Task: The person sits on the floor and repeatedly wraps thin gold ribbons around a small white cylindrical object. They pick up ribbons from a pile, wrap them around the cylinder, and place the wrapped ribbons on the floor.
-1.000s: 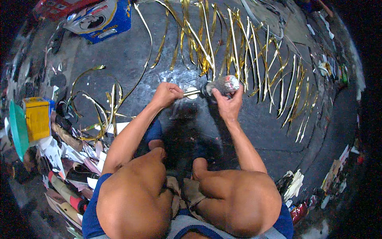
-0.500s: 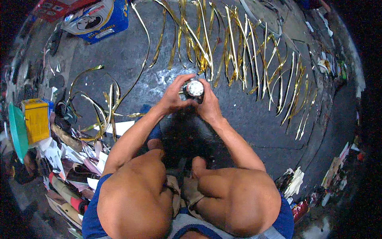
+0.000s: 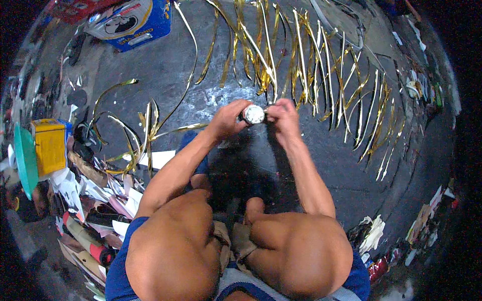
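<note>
A blue-and-white tin [image 3: 133, 35] stands at the upper left, its contents unclear; a boxy yellow tin [image 3: 49, 150] with a blue side sits at the far left, a green rounded piece [image 3: 26, 163] beside it, its inside hidden; shiny, thin gold strips [image 3: 300, 60] lie in curves and rows over the dark, scuffed floor [image 3: 331, 160]; the left hand [image 3: 231, 120] grasps a roundish object [image 3: 254, 114] with a whitish, mottled end, at its fingertips; the right hand [image 3: 284, 119], fingers bent inward, is just right of that object; I cannot tell whether it grips anything.
</note>
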The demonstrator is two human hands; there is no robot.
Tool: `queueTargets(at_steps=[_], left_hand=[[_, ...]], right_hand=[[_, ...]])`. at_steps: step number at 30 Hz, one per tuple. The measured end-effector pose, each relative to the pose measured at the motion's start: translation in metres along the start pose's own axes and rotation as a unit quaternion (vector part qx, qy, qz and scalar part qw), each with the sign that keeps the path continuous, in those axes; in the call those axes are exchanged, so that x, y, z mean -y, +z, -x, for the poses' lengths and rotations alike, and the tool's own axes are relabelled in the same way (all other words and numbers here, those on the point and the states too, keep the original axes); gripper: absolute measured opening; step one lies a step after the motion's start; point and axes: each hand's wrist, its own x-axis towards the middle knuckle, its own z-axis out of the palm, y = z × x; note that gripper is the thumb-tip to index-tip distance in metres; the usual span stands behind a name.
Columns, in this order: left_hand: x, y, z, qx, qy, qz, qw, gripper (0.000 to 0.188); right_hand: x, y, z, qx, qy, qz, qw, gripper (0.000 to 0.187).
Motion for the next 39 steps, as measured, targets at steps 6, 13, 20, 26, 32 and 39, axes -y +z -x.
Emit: queueTargets(at_steps=[6,13,20,26,32,39], left_hand=[[0.005,-0.004,0.002,0.007,0.0,0.027,1.0,0.044],[0.005,-0.001,-0.004,0.014,0.008,0.029,0.999,0.046],[-0.005,-0.009,-0.004,0.028,0.025,0.003,0.999,0.046],[0.003,-0.009,-0.001,0.024,0.037,0.031,0.999,0.05],[0.028,-0.049,0.022,-0.255,-0.091,-0.162,0.949,0.051],[0.075,-0.106,0.046,-0.147,-0.242,-0.334,0.899,0.036]], right_hand=[[0.18,0.013,0.098,0.12,-0.209,-0.06,0.969,0.029],[0.264,0.016,0.114,0.241,-0.271,-0.066,0.93,0.03],[0.328,0.046,0.029,0.28,-0.341,-0.086,0.893,0.032],[0.353,0.135,-0.031,0.118,-0.431,-0.047,0.894,0.028],[0.313,0.043,-0.069,0.065,-0.381,-0.181,0.904,0.014],[0.078,-0.053,-0.065,-0.125,-0.12,0.008,0.985,0.014]])
